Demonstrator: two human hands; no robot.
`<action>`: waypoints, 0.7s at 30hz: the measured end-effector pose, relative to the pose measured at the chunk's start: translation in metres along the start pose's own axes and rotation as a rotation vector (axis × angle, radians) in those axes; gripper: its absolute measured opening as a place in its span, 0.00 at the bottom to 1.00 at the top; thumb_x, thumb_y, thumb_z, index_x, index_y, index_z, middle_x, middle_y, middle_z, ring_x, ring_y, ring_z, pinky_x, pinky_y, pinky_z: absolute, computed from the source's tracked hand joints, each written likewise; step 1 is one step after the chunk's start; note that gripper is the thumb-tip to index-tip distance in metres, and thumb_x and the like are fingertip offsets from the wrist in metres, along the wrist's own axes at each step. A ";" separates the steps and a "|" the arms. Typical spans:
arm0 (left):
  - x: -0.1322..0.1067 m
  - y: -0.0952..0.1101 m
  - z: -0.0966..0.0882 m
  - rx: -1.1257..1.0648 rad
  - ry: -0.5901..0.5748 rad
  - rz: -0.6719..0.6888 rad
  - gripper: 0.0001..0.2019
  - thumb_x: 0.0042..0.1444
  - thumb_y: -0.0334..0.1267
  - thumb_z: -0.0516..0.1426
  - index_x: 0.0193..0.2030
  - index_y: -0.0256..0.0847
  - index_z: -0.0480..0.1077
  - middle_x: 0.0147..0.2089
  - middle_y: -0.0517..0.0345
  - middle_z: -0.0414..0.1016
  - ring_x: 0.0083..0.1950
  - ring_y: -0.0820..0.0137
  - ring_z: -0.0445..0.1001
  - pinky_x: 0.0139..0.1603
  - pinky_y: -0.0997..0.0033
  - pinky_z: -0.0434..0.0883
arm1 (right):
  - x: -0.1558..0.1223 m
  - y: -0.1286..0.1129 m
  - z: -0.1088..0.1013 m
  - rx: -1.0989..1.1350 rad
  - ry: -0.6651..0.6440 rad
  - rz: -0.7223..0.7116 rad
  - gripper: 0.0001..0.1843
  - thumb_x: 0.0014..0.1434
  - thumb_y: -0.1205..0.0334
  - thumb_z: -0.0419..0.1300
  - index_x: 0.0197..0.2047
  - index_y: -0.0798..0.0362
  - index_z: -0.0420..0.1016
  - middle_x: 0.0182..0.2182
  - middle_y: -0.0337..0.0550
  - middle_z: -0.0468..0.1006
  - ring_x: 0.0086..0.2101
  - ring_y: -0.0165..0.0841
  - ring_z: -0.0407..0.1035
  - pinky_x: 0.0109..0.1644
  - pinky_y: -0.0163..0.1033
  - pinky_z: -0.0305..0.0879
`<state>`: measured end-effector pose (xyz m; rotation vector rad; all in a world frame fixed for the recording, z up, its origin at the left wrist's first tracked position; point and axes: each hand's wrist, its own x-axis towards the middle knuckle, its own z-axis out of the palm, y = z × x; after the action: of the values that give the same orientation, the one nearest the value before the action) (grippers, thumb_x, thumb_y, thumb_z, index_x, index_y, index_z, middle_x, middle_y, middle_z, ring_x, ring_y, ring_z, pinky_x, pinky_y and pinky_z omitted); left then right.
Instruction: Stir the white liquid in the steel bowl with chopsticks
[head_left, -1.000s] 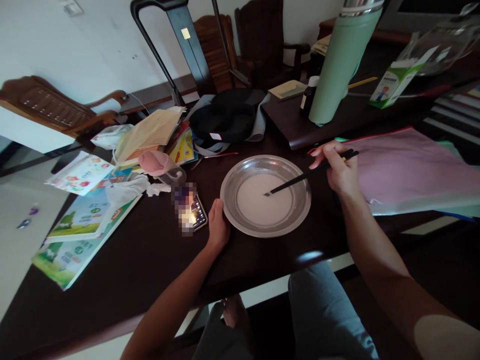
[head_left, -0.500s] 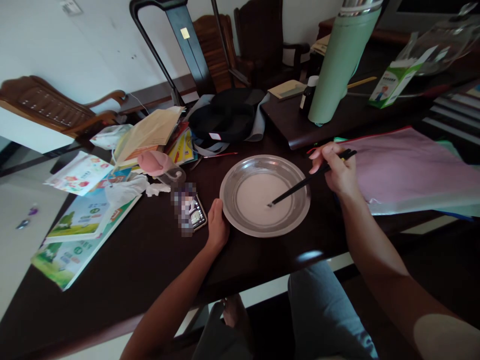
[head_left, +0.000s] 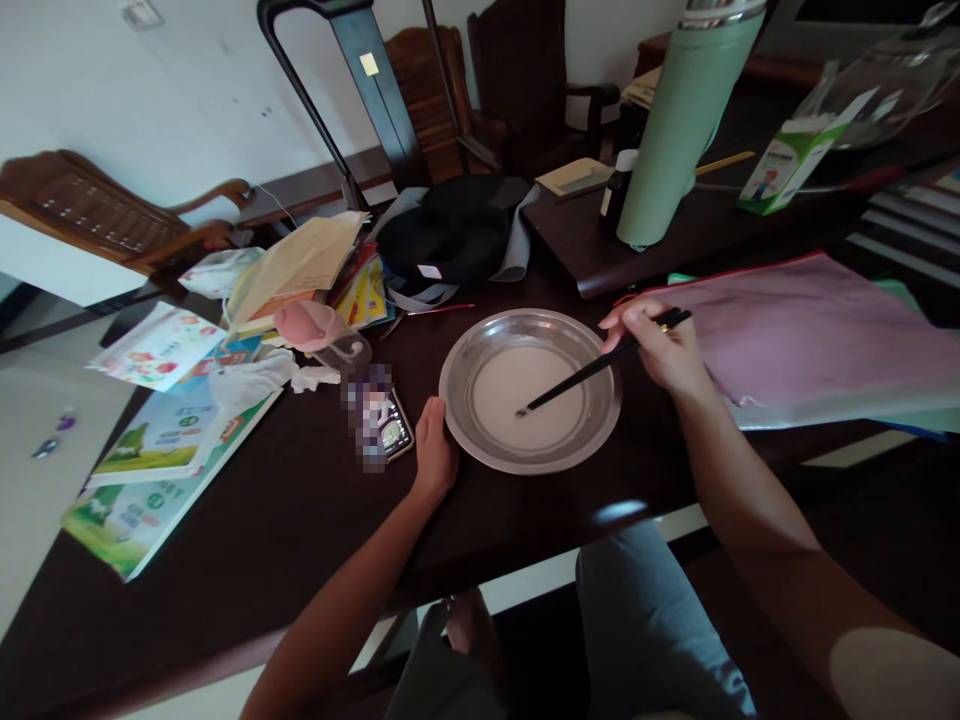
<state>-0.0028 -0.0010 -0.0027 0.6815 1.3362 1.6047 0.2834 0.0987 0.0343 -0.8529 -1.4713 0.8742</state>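
A round shallow metal dish (head_left: 459, 420) stands on the dark table with whitish, milky liquid (head_left: 517, 375) in it. My left hand (head_left: 435, 450) grips the dish's left rim, thumb side up; some of its fingers are hidden. Black chopsticks (head_left: 577, 376) are closed in my right hand (head_left: 660, 345), above the dish's right rim. They slant down to the left, and their tips dip into the liquid near its middle. Just left of my left hand lies a phone (head_left: 391, 425) with its screen lit and partly blurred out.
A pink-lidded cup (head_left: 319, 335), papers and booklets (head_left: 161, 430) lie to the left. Behind the dish is a black bag (head_left: 450, 230). A tall green thermos (head_left: 671, 130) and a dark small bottle (head_left: 616, 190) stand on a raised board. A pink zip folder (head_left: 795, 335) lies right.
My right hand has moved a little left, and the chopstick tips have shifted left through the liquid. My left hand and the dish have stayed in place.
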 end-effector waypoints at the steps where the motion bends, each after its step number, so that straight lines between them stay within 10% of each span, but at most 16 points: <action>1: 0.000 0.000 0.000 -0.001 0.002 -0.008 0.25 0.66 0.51 0.65 0.23 0.42 0.62 0.24 0.67 0.57 0.27 0.73 0.54 0.30 0.74 0.62 | -0.001 -0.001 0.001 -0.012 -0.033 0.003 0.21 0.64 0.36 0.65 0.35 0.45 0.84 0.25 0.37 0.83 0.29 0.36 0.78 0.41 0.45 0.76; 8: -0.001 0.003 0.003 -0.005 0.025 -0.010 0.25 0.66 0.48 0.64 0.22 0.42 0.60 0.24 0.67 0.55 0.27 0.73 0.54 0.30 0.74 0.61 | 0.006 0.001 -0.002 -0.035 0.195 -0.078 0.26 0.63 0.31 0.63 0.31 0.45 0.83 0.19 0.36 0.77 0.23 0.34 0.73 0.39 0.45 0.73; 15: 0.000 -0.001 0.001 -0.023 0.012 -0.003 0.25 0.63 0.50 0.66 0.23 0.42 0.61 0.24 0.67 0.57 0.27 0.73 0.54 0.30 0.75 0.61 | 0.000 -0.001 0.002 -0.038 -0.026 -0.027 0.21 0.64 0.36 0.65 0.35 0.44 0.84 0.25 0.37 0.83 0.30 0.36 0.79 0.42 0.45 0.75; 21: 0.000 0.000 0.000 0.002 0.009 0.002 0.26 0.66 0.49 0.65 0.22 0.42 0.61 0.24 0.67 0.56 0.27 0.73 0.54 0.30 0.74 0.61 | 0.005 0.002 -0.002 -0.029 0.196 -0.064 0.26 0.64 0.31 0.62 0.31 0.45 0.82 0.19 0.36 0.77 0.23 0.34 0.72 0.40 0.46 0.75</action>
<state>-0.0027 -0.0012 -0.0027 0.6781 1.3442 1.6095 0.2847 0.1042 0.0348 -0.8830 -1.3350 0.7026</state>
